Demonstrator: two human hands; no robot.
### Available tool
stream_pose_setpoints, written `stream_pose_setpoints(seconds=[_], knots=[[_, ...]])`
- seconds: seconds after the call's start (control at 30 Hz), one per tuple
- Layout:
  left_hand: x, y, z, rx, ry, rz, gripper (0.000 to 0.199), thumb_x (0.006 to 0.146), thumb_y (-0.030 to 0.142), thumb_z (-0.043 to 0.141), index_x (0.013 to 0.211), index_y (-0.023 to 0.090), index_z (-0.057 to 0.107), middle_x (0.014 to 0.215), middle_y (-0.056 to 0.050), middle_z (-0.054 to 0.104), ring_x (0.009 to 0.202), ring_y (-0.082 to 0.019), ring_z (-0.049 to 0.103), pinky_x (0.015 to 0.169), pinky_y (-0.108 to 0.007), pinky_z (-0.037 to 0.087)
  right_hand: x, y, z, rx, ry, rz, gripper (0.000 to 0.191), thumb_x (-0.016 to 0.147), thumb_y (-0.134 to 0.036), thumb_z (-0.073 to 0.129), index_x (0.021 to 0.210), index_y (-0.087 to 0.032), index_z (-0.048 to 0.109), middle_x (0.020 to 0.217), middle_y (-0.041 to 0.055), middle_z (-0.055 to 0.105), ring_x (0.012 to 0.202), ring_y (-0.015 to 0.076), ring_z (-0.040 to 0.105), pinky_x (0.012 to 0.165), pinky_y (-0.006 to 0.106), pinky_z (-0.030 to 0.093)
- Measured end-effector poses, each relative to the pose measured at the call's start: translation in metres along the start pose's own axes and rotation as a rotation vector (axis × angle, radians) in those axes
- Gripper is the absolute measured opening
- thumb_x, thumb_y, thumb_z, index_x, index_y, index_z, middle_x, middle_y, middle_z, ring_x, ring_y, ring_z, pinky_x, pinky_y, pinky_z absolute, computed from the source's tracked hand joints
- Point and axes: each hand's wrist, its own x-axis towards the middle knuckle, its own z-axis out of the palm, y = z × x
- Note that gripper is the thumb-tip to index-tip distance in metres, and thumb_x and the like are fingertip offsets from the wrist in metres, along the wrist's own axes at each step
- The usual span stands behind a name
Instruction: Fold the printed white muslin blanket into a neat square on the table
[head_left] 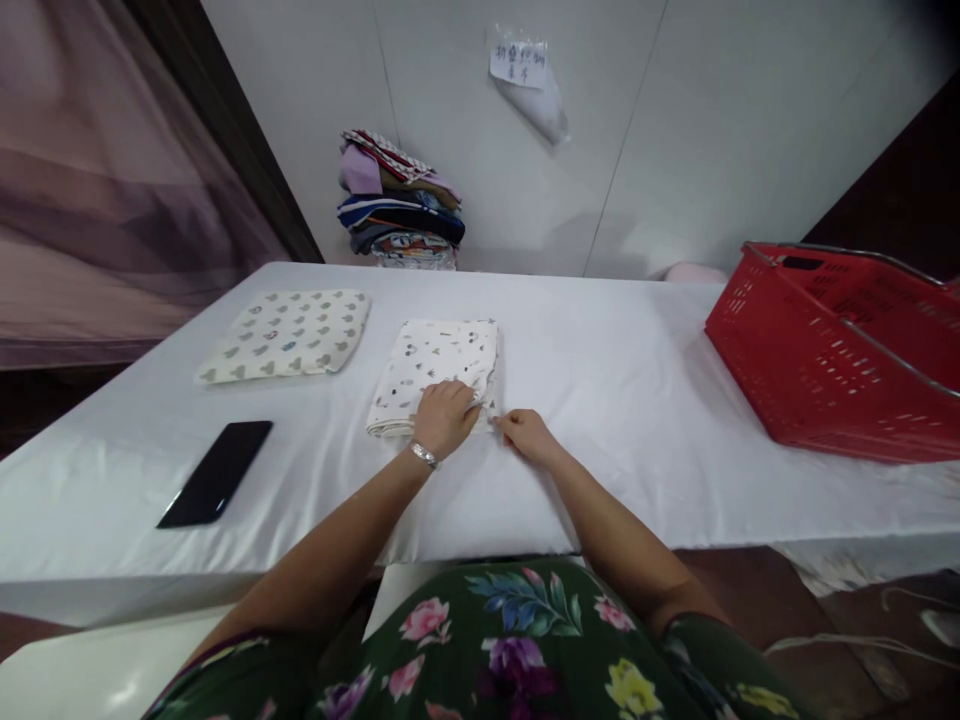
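A folded white cloth [442,355] with small grey and black prints lies on the table in front of me. My left hand [448,415], with a silver bracelet at the wrist, rests on its near right part; the fingers are curled and seem to pinch the fabric near the right edge. At the cloth's near right corner, my right hand [525,434] is closed with thumb and finger on the edge. Farther left lies a second folded cloth [292,335], cream with grey shapes, with neither hand on it.
A black phone [217,472] lies at the left on the white-covered table [615,400]. On the right stands a red plastic basket [825,370] with metal handles. Against the wall is a pile of folded clothes [401,205]. A plastic bag with a paper label [525,75] hangs above.
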Motion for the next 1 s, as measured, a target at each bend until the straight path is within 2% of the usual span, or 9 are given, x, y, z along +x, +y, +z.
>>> stream_pose_setpoints(seconds=[0.13, 0.23, 0.47, 0.57, 0.67, 0.77, 0.87, 1.0], knots=[[0.001, -0.003, -0.006, -0.011, -0.034, 0.078, 0.011, 0.081, 0.023, 0.048, 0.085, 0.019, 0.057, 0.086, -0.006, 0.060, 0.087, -0.022, 0.052, 0.076, -0.037, 0.035, 0.003, -0.009, 0.005, -0.298, -0.049, 0.054, 0.037, 0.075, -0.047, 0.054, 0.054, -0.016, 0.055, 0.042, 0.0006, 0.053, 0.036, 0.0088, 0.045, 0.043, 0.021, 0.032], [0.002, -0.001, -0.008, -0.027, -0.067, 0.108, 0.011, 0.081, 0.022, 0.048, 0.085, 0.019, 0.058, 0.086, -0.007, 0.060, 0.087, -0.022, 0.052, 0.077, -0.038, 0.035, 0.009, -0.014, 0.010, -0.335, -0.039, 0.079, 0.030, 0.070, -0.036, 0.061, 0.049, -0.017, 0.052, 0.036, -0.0009, 0.049, 0.036, 0.0094, 0.045, 0.042, 0.022, 0.031], [0.000, 0.007, 0.002, -0.062, -0.163, 0.156, 0.010, 0.080, 0.020, 0.048, 0.083, 0.020, 0.058, 0.085, -0.007, 0.058, 0.087, -0.022, 0.051, 0.078, -0.038, 0.035, 0.007, 0.001, 0.001, 0.324, -0.115, 0.180, 0.019, 0.068, -0.024, 0.057, 0.056, -0.018, 0.043, 0.039, -0.0071, 0.046, 0.030, 0.0052, 0.039, 0.032, 0.018, 0.021], [-0.003, 0.011, 0.009, -0.075, -0.150, 0.097, 0.008, 0.080, 0.021, 0.049, 0.082, 0.019, 0.057, 0.085, -0.007, 0.057, 0.086, -0.022, 0.050, 0.076, -0.037, 0.036, 0.005, 0.001, 0.000, 0.411, -0.141, 0.172, 0.014, 0.066, -0.019, 0.057, 0.061, -0.018, 0.044, 0.044, -0.0057, 0.052, 0.034, 0.0056, 0.046, 0.031, 0.016, 0.020], [-0.007, 0.012, 0.014, -0.076, -0.144, 0.060, 0.007, 0.079, 0.021, 0.049, 0.082, 0.019, 0.056, 0.086, -0.007, 0.056, 0.086, -0.022, 0.050, 0.074, -0.036, 0.037, 0.001, -0.002, 0.004, 0.470, -0.129, 0.171, 0.012, 0.064, -0.018, 0.058, 0.066, -0.017, 0.046, 0.060, -0.0002, 0.062, 0.045, 0.0085, 0.057, 0.031, 0.014, 0.021], [-0.009, 0.013, 0.017, -0.068, -0.135, 0.062, 0.007, 0.080, 0.021, 0.049, 0.082, 0.019, 0.055, 0.087, -0.007, 0.056, 0.086, -0.021, 0.049, 0.074, -0.036, 0.037, -0.002, -0.003, 0.006, 0.582, -0.111, 0.193, 0.014, 0.067, -0.021, 0.059, 0.072, -0.017, 0.047, 0.067, 0.0018, 0.063, 0.054, 0.0118, 0.062, 0.033, 0.014, 0.030], [-0.010, 0.015, 0.018, -0.058, -0.164, 0.090, 0.007, 0.079, 0.019, 0.050, 0.083, 0.018, 0.055, 0.086, -0.007, 0.056, 0.085, -0.021, 0.049, 0.072, -0.035, 0.038, -0.003, -0.004, 0.006, 0.665, -0.103, 0.182, 0.028, 0.073, -0.032, 0.059, 0.094, -0.019, 0.047, 0.070, 0.0013, 0.063, 0.059, 0.0152, 0.064, 0.036, 0.017, 0.038], [-0.010, 0.018, 0.016, -0.070, -0.177, 0.085, 0.011, 0.078, 0.016, 0.049, 0.087, 0.017, 0.056, 0.088, -0.007, 0.057, 0.087, -0.022, 0.049, 0.074, -0.035, 0.038, 0.001, -0.005, 0.009, 0.519, -0.012, 0.162, 0.060, 0.074, -0.044, 0.062, 0.123, -0.020, 0.035, 0.072, 0.0039, 0.064, 0.053, 0.0165, 0.063, 0.032, 0.016, 0.033]])
